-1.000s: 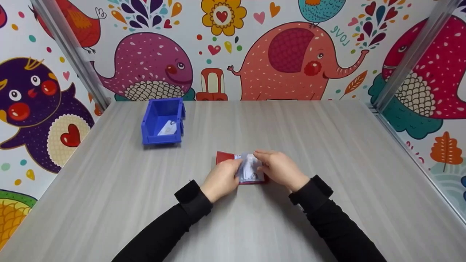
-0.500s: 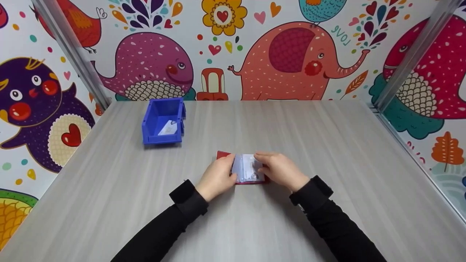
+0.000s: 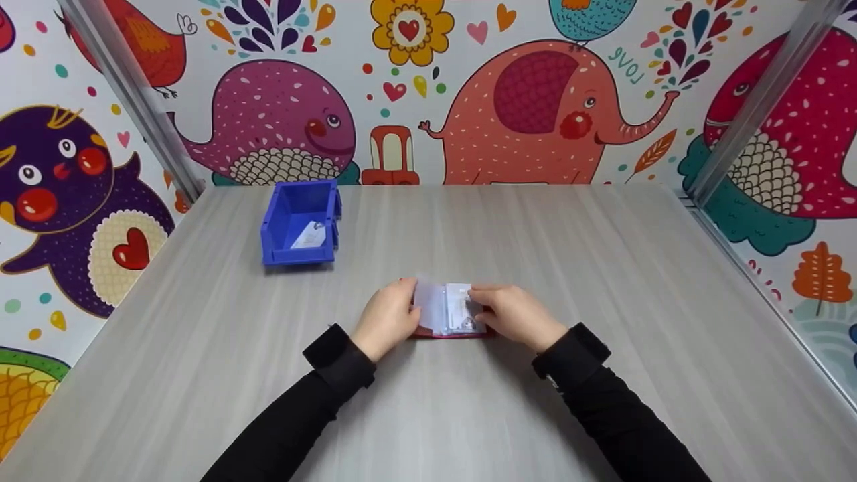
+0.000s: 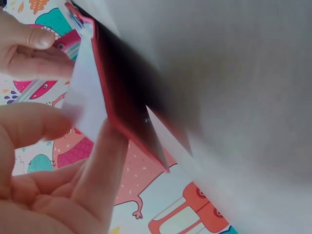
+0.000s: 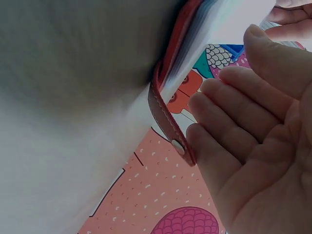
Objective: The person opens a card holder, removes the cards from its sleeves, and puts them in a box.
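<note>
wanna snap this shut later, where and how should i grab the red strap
Likely the free end of the red strap, at its silver snap: pinch it with the right hand, coming from the right. It juts out past the edge of the red cover, and that hand lies right beside it.

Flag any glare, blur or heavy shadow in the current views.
Head: fairly even light, with soft shadows on the table near the arms; left wrist: deep shadow beside the red cover, the table's grain blurred away; right wrist: pages overexposed to nearly white, table darker toward the top, right hand dimly lit.
</note>
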The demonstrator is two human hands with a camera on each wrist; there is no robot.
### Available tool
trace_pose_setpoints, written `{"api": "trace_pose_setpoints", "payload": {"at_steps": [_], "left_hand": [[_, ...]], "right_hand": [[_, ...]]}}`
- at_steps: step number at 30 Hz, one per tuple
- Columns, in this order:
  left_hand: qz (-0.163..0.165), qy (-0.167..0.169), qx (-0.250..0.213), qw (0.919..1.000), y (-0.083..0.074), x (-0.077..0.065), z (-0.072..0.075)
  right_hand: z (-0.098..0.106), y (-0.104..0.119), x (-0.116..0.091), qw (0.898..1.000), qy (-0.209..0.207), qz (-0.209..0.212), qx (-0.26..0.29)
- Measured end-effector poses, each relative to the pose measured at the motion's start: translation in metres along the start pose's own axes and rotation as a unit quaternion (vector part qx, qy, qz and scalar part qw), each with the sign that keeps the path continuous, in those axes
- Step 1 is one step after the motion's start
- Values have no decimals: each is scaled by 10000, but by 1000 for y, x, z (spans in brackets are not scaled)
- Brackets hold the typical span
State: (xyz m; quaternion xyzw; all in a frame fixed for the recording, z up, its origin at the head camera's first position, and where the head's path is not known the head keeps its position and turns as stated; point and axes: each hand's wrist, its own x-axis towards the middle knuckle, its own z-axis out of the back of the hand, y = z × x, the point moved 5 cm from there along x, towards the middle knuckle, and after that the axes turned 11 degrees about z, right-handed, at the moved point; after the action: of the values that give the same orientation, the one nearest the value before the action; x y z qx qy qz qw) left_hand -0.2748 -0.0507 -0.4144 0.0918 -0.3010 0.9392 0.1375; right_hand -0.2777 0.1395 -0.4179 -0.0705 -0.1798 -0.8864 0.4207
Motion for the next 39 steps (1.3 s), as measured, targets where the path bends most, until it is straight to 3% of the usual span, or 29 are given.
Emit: {"api": "trace_pose_setpoints", "payload": {"at_steps": [5, 17, 27, 39], "left_hand": [[113, 21, 146, 9998, 5, 3, 1], [-28, 110, 415, 9991, 12, 3, 1], [-102, 310, 823, 9961, 12, 6, -5], [79, 434, 997, 9940, 10, 7, -8]], "right_hand": [[-3, 0, 0, 9997, 139, 114, -137], [-9, 0, 0, 9993, 144, 298, -187], [-10, 2, -1, 9994, 253, 142, -205], [-10, 3, 0, 9989, 210, 282, -301]]}}
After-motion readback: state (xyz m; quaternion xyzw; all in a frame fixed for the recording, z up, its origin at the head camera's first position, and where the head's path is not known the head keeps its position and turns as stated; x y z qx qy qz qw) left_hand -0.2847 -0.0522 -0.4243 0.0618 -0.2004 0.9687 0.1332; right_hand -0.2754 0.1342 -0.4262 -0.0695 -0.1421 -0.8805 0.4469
